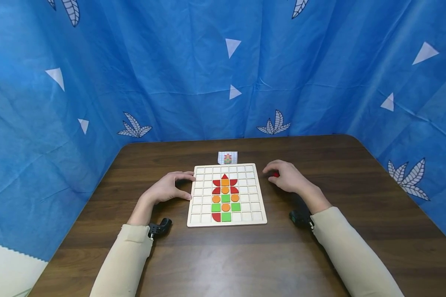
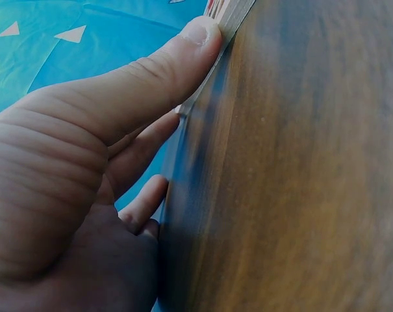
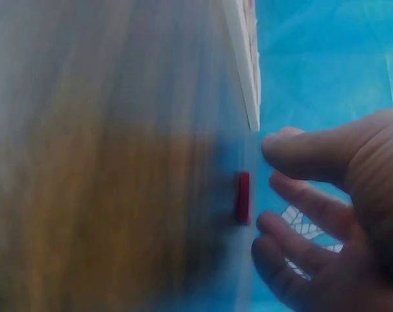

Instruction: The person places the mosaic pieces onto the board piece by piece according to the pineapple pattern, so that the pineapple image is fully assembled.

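Observation:
A white gridded board (image 1: pixel 226 222) lies on the dark wooden table, bearing red, orange and green pieces in a pineapple-like figure. The bottom row of the figure has a rounded red piece (image 1: pixel 216 217) and, to its right, a green square (image 1: pixel 226 217). My left hand (image 1: pixel 166 189) rests at the board's left edge, thumb and fingertips spread along it. Right of the board, my right hand (image 1: pixel 289 176) is over a small red piece (image 3: pixel 243 198) lying on the table. Its thumb and fingers stand apart, with the piece outside them in the right wrist view.
Behind the board lies a small picture card (image 1: pixel 228 158) with a similar coloured figure on a grid. A blue patterned curtain (image 1: pixel 193 82) hangs around the table's back and sides. Black devices are strapped at both wrists.

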Motion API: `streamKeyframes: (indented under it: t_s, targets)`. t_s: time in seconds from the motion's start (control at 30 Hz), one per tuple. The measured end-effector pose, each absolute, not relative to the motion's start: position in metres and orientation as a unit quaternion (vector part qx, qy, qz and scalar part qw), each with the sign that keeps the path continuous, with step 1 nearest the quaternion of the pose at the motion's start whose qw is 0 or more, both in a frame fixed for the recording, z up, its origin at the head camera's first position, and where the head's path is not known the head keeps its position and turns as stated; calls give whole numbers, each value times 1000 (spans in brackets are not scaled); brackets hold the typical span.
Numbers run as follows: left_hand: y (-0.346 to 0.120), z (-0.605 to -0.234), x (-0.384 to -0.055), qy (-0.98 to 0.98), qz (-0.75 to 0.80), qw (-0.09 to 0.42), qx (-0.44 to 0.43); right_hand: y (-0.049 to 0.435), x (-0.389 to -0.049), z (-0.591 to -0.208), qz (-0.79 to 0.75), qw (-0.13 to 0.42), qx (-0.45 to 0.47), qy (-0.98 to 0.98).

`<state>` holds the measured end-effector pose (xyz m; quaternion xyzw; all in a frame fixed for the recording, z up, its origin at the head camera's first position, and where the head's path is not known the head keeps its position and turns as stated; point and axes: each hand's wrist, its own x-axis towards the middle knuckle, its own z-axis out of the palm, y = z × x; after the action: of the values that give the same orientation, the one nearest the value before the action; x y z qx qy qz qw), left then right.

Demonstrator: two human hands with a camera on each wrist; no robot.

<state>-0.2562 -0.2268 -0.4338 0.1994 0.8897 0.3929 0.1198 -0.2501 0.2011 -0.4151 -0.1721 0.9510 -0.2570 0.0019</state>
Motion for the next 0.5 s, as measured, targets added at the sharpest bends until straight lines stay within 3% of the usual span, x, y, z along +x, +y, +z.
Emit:
streamKeyframes:
  t_s: [0.5]
  targets:
    - [-228, -435, -256, 889, 394, 119, 201, 213, -253, -420, -211, 31, -156, 964]
